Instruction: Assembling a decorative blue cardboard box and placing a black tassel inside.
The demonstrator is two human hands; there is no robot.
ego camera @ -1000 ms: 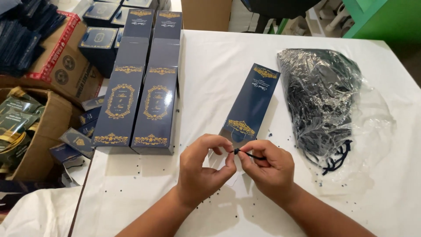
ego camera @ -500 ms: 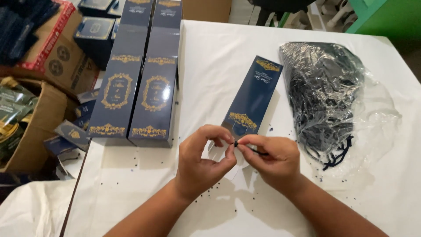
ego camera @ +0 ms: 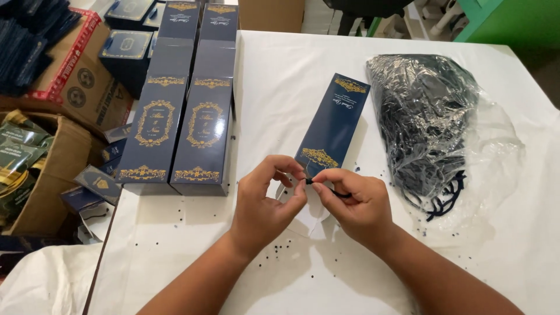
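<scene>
A flat navy box with gold ornament (ego camera: 333, 125) lies slanted on the white table (ego camera: 291, 64); its near white flap is under my hands. My left hand (ego camera: 265, 204) pinches that flap at the near end of the box. My right hand (ego camera: 356, 204) pinches a thin dark cord (ego camera: 340, 194) and holds its knotted tip against the flap, right beside the left fingertips. How the cord meets the flap is hidden by my fingers.
A clear plastic bag of dark cords (ego camera: 429, 125) lies to the right, some spilling out. Two long navy boxes (ego camera: 181, 122) lie at the left, more behind them. Cardboard cartons (ego camera: 70, 87) stand beside the table. Small dark specks dot the tabletop.
Both hands have stayed pinched together at the box's near end, with small finger shifts. The view has moved slightly, so everything sits a bit higher in the picture.
</scene>
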